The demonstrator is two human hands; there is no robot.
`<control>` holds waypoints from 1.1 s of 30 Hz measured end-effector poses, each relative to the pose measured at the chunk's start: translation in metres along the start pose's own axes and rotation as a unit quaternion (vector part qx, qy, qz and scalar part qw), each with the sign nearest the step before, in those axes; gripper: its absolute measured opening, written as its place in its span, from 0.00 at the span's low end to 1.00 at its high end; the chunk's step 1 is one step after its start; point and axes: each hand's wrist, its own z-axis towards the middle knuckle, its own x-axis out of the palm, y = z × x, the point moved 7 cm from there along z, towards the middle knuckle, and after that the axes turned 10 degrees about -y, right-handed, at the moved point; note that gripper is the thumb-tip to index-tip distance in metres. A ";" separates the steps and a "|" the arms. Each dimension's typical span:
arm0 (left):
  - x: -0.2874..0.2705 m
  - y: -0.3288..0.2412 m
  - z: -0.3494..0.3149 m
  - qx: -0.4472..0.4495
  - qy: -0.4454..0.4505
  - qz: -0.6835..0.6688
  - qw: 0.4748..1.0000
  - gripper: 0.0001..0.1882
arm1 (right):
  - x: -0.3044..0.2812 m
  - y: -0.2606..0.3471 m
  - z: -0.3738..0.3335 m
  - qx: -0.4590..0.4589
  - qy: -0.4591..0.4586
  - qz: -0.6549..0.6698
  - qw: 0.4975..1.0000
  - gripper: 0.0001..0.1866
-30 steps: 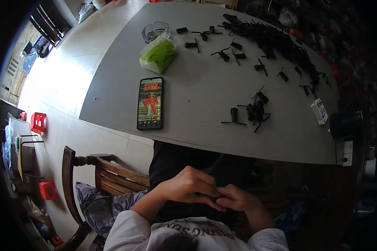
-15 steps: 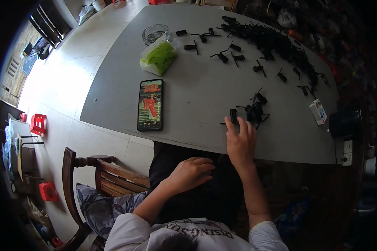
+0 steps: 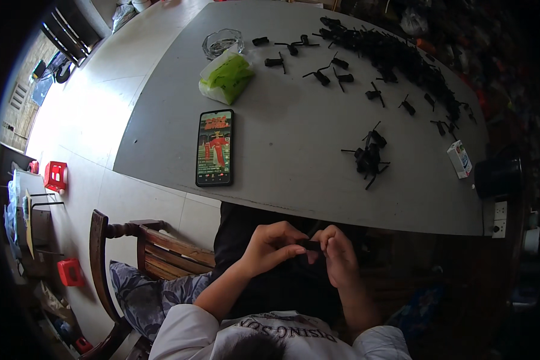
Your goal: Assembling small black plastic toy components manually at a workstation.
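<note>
Over my lap, just off the near table edge, my left hand point(image 3: 275, 247) and my right hand point(image 3: 340, 255) meet on a small black plastic part point(image 3: 310, 245). The fingers of both are closed on its two ends and hide much of its shape. On the grey table point(image 3: 270, 174) beyond my right hand lies a small cluster of like black parts point(image 3: 369, 157), each a short cylinder with thin rods. A large heap of the same parts point(image 3: 396, 57) runs along the far right, with several single ones point(image 3: 374, 94) scattered before it.
A phone point(image 3: 215, 147) with a lit screen lies left of centre. Behind it are a green and white plastic bag point(image 3: 227, 79) and a glass ashtray point(image 3: 223, 43). A small white box point(image 3: 459, 159) stands at the right edge. To my left is a wooden chair point(image 3: 174, 249).
My right hand has picked up a black part beside the cluster and brought it down to my lap. My left hand has risen slightly and grips it too.
</note>
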 end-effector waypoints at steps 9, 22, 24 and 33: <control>0.007 -0.028 -0.005 0.100 0.094 0.221 0.966 0.14 | 0.005 -0.001 -0.013 0.122 0.032 -0.037 0.991 0.13; 0.031 -0.043 -0.012 0.148 0.305 0.137 0.931 0.11 | 0.014 -0.022 -0.042 0.250 0.298 -0.086 0.917 0.16; 0.031 -0.041 -0.014 0.139 0.320 0.127 0.929 0.10 | 0.019 -0.018 -0.041 0.246 0.288 -0.077 0.922 0.16; 0.028 -0.040 -0.017 0.180 0.318 0.131 0.921 0.10 | 0.027 -0.006 -0.041 0.104 0.244 -0.217 0.939 0.11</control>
